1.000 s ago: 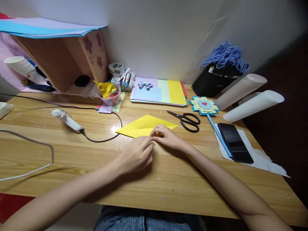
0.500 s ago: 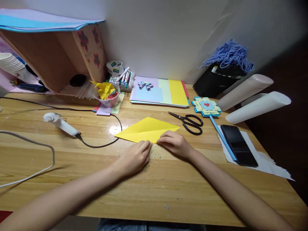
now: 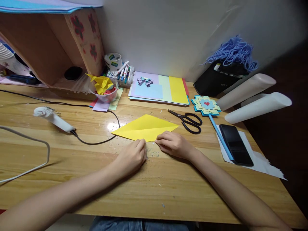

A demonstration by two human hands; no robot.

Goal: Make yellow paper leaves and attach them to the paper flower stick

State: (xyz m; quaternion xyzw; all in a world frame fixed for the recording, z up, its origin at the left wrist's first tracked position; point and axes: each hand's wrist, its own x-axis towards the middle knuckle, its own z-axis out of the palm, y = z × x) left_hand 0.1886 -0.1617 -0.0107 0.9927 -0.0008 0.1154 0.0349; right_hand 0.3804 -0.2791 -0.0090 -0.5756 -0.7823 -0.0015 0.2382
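Note:
A yellow sheet of paper (image 3: 145,125) lies on the table as a diamond, with a crease running across its middle. At its near edge, my left hand (image 3: 133,156) is closed, thumb and fingers pinched together on the paper's rim. My right hand (image 3: 173,145) pinches the same edge a little further right, its fingers curled. A small gap separates the two hands. Just beyond the sheet's right corner rests a pair of black scissors (image 3: 187,121), its blades pointing left.
Left of the paper is a white corded tool (image 3: 56,120). Behind it stand a clear bowl (image 3: 106,95) with folded paper and a box of markers (image 3: 124,75). Coloured sheets (image 3: 176,89) lie at the back. On the right are a paper flower (image 3: 206,106), a phone (image 3: 237,145) and white rolls (image 3: 258,107).
My left hand has slid slightly left along the near edge, widening the gap between my hands. The view has shifted a little; the paper keeps its shape.

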